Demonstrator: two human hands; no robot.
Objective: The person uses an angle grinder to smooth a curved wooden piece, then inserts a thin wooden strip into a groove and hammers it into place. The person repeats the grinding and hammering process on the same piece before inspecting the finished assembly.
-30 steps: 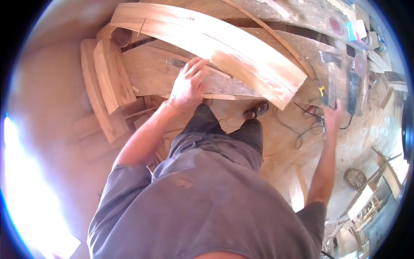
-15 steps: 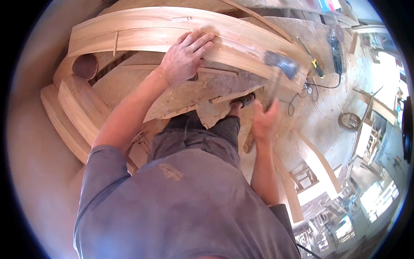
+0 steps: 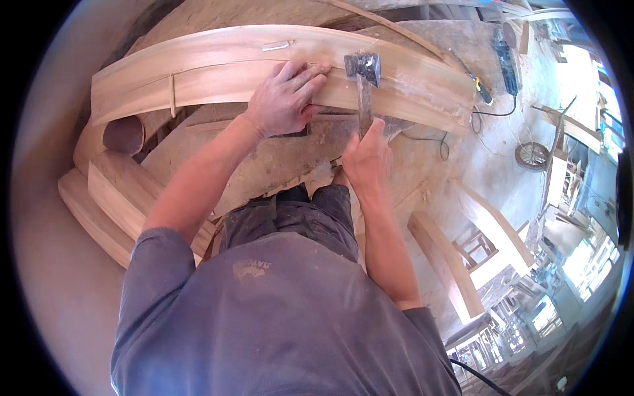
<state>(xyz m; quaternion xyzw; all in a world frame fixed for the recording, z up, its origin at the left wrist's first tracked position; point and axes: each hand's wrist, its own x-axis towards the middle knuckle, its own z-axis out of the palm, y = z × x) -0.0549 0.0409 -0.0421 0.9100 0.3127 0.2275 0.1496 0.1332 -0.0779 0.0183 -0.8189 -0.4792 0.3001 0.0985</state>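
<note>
A long curved wooden panel [image 3: 218, 56] lies across the work surface in front of me, with a dark seam running along it. My left hand [image 3: 288, 99] rests on its near part, fingers stretched out over the wood; whether anything small is under the fingertips cannot be seen. My right hand [image 3: 368, 158] grips the wooden handle of a hammer [image 3: 362, 68], its dark metal head over the panel just right of my left fingers. I cannot tell whether the head touches the wood. A thin wooden stick [image 3: 172, 96] stands at the panel's near left edge, and a small wood scrap [image 3: 276, 45] lies on top.
A round sanding-disc-like end [image 3: 123, 135] shows below the panel at left, beside stacked curved boards [image 3: 119, 198]. A yellow-and-black screwdriver [image 3: 484, 91] and a corded power tool [image 3: 506, 69] lie at the right. More curved boards [image 3: 446, 257] and a small wheel [image 3: 532, 156] are on the floor.
My right hand has brought the hammer leftward, from over the panel's right end to near my left fingers. My left hand stays on the panel. The view has shifted slightly.
</note>
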